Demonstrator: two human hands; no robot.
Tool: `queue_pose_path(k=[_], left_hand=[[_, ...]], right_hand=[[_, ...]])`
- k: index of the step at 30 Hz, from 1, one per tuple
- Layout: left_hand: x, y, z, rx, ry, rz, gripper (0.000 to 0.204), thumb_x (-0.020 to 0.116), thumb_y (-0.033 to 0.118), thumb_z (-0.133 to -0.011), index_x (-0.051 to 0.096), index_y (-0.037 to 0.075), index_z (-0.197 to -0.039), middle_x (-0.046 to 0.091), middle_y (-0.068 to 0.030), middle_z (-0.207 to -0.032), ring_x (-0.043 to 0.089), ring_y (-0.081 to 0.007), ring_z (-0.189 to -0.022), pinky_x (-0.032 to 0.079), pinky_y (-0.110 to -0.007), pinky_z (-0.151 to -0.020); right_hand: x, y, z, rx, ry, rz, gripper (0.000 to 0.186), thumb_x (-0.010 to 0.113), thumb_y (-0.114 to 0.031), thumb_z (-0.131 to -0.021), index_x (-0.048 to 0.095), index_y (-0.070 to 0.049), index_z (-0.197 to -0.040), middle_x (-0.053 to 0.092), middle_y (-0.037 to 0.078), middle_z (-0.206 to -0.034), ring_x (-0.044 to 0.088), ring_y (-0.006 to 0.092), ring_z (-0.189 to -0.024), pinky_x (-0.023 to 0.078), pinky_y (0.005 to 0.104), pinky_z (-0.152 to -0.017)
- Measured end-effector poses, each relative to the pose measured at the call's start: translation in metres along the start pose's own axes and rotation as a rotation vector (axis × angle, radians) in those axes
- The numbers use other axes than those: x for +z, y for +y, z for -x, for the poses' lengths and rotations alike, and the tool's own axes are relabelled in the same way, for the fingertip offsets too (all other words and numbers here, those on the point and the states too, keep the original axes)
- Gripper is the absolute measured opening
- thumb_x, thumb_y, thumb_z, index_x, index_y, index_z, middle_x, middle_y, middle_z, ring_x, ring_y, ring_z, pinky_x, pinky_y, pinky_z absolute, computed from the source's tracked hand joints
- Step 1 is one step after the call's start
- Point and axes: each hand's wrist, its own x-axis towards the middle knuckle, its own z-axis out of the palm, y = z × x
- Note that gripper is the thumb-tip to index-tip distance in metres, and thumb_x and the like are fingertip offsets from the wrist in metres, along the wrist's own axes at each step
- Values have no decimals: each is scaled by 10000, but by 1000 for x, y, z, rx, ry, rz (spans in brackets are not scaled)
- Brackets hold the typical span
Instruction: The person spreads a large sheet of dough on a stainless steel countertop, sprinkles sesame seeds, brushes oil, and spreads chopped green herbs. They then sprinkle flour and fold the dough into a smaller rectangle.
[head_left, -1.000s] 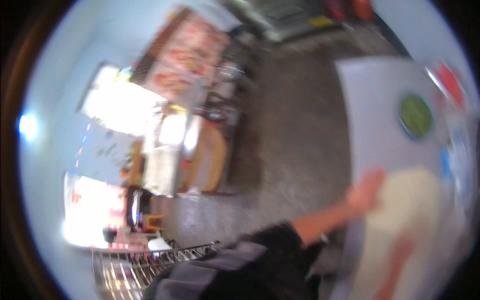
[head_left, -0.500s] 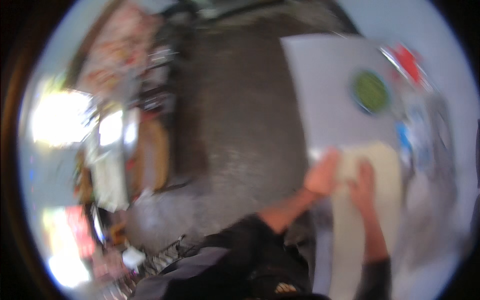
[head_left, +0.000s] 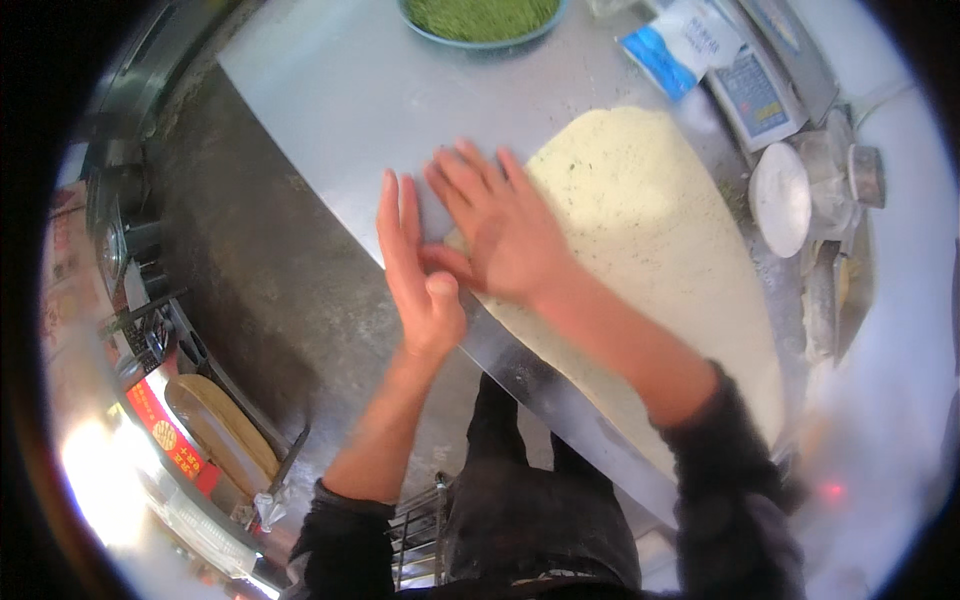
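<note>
The person's left hand (head_left: 425,275) is hovering just left of the picture's centre, at about 10 o'clock, its fingers straight and its grip open around nothing visible. The right hand (head_left: 515,235) is spreading its fingers at about 12 o'clock, close beside the left, also open and gripping nothing visible; its thumb is reaching toward the left palm, though whether the two are touching cannot be told. A broad sheet of pale dough (head_left: 660,250) is lying on the metal table (head_left: 360,110), extending from 1 to 5 o'clock, its left edge running just under the right hand. A blue-rimmed bowl (head_left: 480,44) is holding chopped greens (head_left: 485,14) at 12 o'clock; a blue-and-white packet (head_left: 695,35) is lying at 1 o'clock, and a white dish (head_left: 780,205) is resting between 2 and 3 o'clock.
</note>
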Motion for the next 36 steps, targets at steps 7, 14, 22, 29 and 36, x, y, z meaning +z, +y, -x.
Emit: queue_pose_path(k=[7,14,22,29,36], left_hand=[[18,-25,-102,98,-747,224,1243,484,895,-964,258,-83,-1697,333,-286,-1742,331,-410,-1632,315,-511,-1307],[45,-21,-132,-139,-829,590,1403,383,1021,-873,141,-66,-1727,287,-269,-1773,284,-367,-1654,177,-489,-1365],[42,-40,-156,-284,-1029,1162,1286,371,950,-952,162,-55,-1726,346,-348,-1717,413,-412,-1587,280,-510,-1341],[19,-35,-153,-392,-916,1057,1086,366,818,-1046,233,-19,-1725,363,-327,-1718,405,-439,-1582,268,-551,-1335],[-2,-42,-113,-99,-588,946,874,318,652,-1131,336,-20,-1690,423,-255,-1712,406,-406,-1586,293,-534,-1308]], right_hand=[[-77,35,43,191,107,266,838,768,-453,-929,507,-16,-1594,504,197,-1622,402,394,-1576,300,563,-1299],[-35,38,47,-79,-94,78,863,774,-487,-894,540,-36,-1591,462,139,-1692,378,362,-1598,317,581,-1304],[-65,37,97,96,15,156,864,763,-419,-933,456,-37,-1646,432,159,-1701,319,370,-1640,222,560,-1341],[4,19,54,-188,22,-11,839,798,-429,-930,497,-48,-1614,543,183,-1608,440,341,-1567,295,543,-1308],[-48,44,90,139,240,237,676,698,-290,-1048,480,-17,-1627,492,237,-1644,415,406,-1567,284,544,-1318]])
